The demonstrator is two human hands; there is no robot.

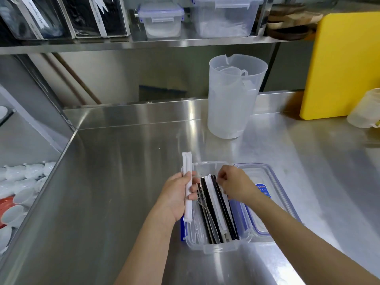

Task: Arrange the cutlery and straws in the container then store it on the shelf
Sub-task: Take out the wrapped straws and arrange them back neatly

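left hand (178,195) wrapped round white paper-sleeved straws (187,188), long axis near-far, over left rim of clear plastic container (221,246) | right hand (233,185) pinching black straws (223,204) inside | free slot just right of left hand, nearer hand | shelf (144,43) far, above

One open container (216,246), one lid (265,182), one jug (230,112), one yellow board (345,64), two lidded boxes (161,20) on the shelf (123,45).

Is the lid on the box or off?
Off. The lid lies flat on the counter beside the open container, and the right hand reaches inside among the straws.
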